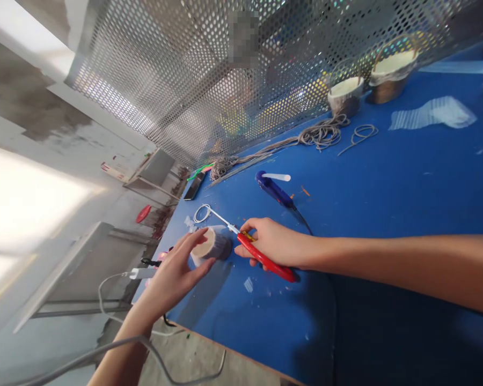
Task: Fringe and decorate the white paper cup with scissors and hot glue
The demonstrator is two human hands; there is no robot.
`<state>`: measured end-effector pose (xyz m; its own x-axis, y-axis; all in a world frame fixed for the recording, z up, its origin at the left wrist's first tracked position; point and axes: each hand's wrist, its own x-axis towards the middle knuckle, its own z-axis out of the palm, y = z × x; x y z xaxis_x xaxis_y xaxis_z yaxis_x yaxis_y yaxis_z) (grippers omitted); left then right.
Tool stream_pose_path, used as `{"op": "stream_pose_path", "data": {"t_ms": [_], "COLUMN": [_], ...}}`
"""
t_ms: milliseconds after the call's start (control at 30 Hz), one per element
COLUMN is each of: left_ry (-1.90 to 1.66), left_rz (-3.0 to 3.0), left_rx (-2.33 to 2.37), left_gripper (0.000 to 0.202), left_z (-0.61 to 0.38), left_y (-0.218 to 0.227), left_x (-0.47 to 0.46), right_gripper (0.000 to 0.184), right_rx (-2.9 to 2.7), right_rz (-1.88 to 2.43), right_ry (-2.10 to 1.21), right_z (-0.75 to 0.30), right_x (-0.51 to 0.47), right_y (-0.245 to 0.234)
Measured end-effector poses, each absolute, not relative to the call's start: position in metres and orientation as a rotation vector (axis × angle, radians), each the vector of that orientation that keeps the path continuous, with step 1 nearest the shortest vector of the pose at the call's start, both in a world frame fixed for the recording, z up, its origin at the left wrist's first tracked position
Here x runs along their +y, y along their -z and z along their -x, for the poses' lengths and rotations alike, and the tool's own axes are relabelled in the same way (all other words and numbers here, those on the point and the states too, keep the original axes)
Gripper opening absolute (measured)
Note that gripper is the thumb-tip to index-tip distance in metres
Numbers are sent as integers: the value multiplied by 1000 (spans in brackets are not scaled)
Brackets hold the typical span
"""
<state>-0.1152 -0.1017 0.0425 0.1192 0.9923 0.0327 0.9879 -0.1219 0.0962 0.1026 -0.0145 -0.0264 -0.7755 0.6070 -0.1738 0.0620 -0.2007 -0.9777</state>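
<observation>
One red-handled pair of pliers (266,260) is gripped in the right hand (274,242), with its metal nose pointed away to the upper left. Just beyond the nose, a thin white cord (220,217) with a looped end is seen; whether it is pinched there cannot be told. The left hand (180,272) is held open, thumb and fingers parted about a small cup-like container (221,247); whether contact is made cannot be told. The container is placed on the blue bench (370,198), between the two hands and just left of the right fingertips. Beyond the right hand, a dark-blue glue gun (276,192) is laid down, a white stick projecting from it. Farther back, coiled cord (320,134) and two handled baskets are set by a perforated metal screen (209,75).
</observation>
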Motion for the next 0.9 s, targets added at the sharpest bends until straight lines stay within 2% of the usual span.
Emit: {"op": "stream_pose_path", "data": {"t_ms": [133, 400, 567, 733, 900], "left_ry": [-149, -352, -525, -819, -1157], "left_rz": [-2375, -2349, -2251, -2011, -1811], "left_rx": [2059, 1955, 1967, 1868, 1756], "left_gripper": [36, 21, 15, 21, 46], "left_z": [136, 149, 144, 147, 143], "left_y": [-44, -22, -19, -17, 2], "left_x": [-122, -117, -114, -122, -123], "right_gripper": [33, 33, 26, 25, 33], "right_rx": [-1703, -1754, -1873, -1830, -1568], "right_rz": [770, 767, 756, 640, 482], "right_ry": [-2017, -1858, -1672, -1594, -1771], "right_z": [-101, -103, -108, -112, -105], "right_x": [-14, -11, -10, -9, -10], "right_y": [26, 19, 11, 11, 16]}}
